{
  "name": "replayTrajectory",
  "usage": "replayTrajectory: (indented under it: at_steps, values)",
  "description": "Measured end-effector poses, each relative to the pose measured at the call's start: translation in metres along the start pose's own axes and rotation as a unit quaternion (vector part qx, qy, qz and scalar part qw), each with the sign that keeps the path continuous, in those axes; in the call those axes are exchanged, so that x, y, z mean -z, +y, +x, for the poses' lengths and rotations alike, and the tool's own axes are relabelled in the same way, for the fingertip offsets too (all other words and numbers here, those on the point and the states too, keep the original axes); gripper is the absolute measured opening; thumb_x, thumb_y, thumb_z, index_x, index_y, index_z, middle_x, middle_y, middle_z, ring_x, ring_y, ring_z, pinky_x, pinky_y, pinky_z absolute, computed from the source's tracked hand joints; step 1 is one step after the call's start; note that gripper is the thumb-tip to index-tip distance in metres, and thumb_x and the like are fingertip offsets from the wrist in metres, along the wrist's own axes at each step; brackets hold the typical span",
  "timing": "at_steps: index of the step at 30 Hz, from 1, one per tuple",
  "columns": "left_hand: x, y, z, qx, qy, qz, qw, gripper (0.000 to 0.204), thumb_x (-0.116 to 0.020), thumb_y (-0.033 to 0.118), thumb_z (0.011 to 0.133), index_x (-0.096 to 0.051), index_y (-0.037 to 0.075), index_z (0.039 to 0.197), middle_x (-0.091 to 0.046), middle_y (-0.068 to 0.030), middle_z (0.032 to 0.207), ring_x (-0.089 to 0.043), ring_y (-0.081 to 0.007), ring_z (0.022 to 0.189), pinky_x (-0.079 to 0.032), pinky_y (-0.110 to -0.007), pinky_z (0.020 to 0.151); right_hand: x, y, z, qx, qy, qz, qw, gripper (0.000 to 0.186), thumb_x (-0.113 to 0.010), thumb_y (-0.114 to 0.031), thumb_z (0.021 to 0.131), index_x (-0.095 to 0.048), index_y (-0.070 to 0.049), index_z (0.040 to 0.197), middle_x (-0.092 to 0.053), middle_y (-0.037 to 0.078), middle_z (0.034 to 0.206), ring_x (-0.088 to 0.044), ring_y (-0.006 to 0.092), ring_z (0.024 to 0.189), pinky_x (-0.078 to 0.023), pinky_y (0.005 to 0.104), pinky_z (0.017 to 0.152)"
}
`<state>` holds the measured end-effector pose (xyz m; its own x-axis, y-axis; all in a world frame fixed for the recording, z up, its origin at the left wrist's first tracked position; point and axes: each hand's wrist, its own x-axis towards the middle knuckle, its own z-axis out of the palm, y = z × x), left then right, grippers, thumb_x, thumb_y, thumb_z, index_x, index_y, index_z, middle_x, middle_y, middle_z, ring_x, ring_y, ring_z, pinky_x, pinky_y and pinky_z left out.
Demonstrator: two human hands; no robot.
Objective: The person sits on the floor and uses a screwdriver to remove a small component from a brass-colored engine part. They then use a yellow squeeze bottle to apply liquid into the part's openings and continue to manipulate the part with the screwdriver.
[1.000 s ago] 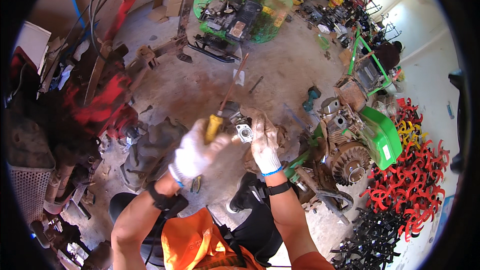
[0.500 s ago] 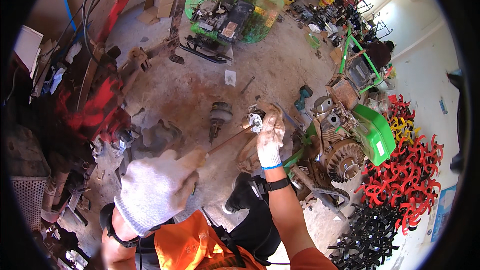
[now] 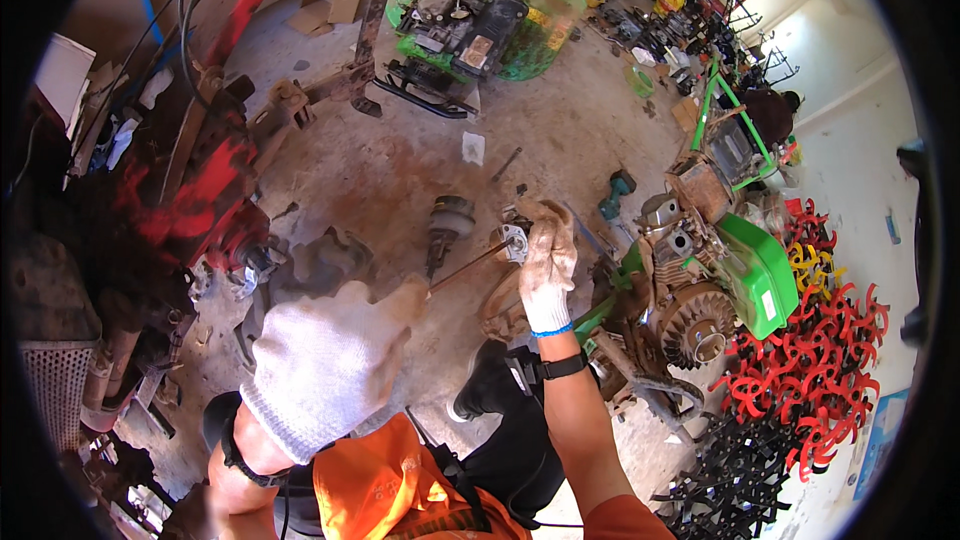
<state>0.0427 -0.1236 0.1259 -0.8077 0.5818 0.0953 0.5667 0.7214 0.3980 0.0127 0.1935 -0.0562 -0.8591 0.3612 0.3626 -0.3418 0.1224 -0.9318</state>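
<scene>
My left hand, in a white knit work glove, is closed around a screwdriver, whose handle is hidden in the fist. The thin brownish screwdriver shaft points up and right, its tip meeting the carburetor's open face. A small metal carburetor with a pale flange is gripped in my right hand, gloved with soiled fingers. Right of that hand stands a dirty small engine with a finned flywheel and a green tank. A dark cylindrical part with a narrow stem rests on the floor between my hands, farther off.
Farther off stands a green machine with an engine. A teal power tool lies near the engine. Red curved blades and black metal pieces are heaped at right. Red-painted machinery stands at left.
My left hand has shifted slightly right with the screwdriver, and its handle end no longer shows. My right hand still holds the carburetor. The whole view has shifted a little.
</scene>
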Motion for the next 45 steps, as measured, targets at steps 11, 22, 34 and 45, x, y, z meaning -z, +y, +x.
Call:
replayTrajectory:
  at_steps: [11, 22, 34, 45]
  values:
    - [0.004, 0.004, -0.002, -0.018, -0.007, 0.002, 1.0, 0.036, -0.078, 0.021, 0.094, -0.075, 0.02, 0.13, -0.065, -0.0124, 0.08, -0.072, -0.038, 0.068, -0.054, -0.049, 0.058, 0.003, 0.009, -0.002, 0.011, 0.011, 0.126, 0.992, 0.046, -0.065, -0.033, 0.117, -0.06, 0.002, 0.148, -0.06, 0.008, 0.142, -0.064, 0.0175, 0.121, -0.057, 0.0357, 0.102]
    - [0.003, -0.001, 0.001, -0.007, 0.024, -0.024, 0.999, 0.039, -0.08, 0.021, 0.091, -0.077, 0.02, 0.131, -0.065, -0.0128, 0.08, -0.071, -0.0382, 0.069, -0.055, -0.049, 0.058, 0.007, 0.012, -0.003, -0.066, 0.067, 0.142, 0.985, 0.039, -0.065, -0.029, 0.117, -0.068, 0.003, 0.139, -0.065, 0.007, 0.14, -0.068, 0.0163, 0.123, -0.06, 0.0335, 0.106]
    - [0.001, -0.002, 0.003, -0.014, -0.001, -0.02, 1.0, 0.041, -0.078, 0.022, 0.094, -0.075, 0.02, 0.134, -0.065, -0.0121, 0.079, -0.073, -0.0382, 0.072, -0.056, -0.049, 0.06, 0.003, -0.004, 0.001, -0.075, 0.018, 0.114, 0.991, 0.042, -0.061, -0.032, 0.119, -0.066, 0.004, 0.142, -0.067, 0.007, 0.137, -0.068, 0.0149, 0.121, -0.059, 0.0333, 0.105]
    - [0.004, 0.0, 0.0, -0.017, 0.02, -0.007, 1.0, 0.038, -0.078, 0.021, 0.093, -0.075, 0.02, 0.131, -0.066, -0.0117, 0.08, -0.073, -0.0372, 0.071, -0.055, -0.049, 0.06, 0.011, 0.014, 0.005, -0.042, 0.016, -0.001, 0.999, 0.059, -0.053, -0.049, 0.12, -0.072, 0.004, 0.137, -0.07, 0.012, 0.141, -0.067, 0.0223, 0.131, -0.054, 0.0388, 0.114]
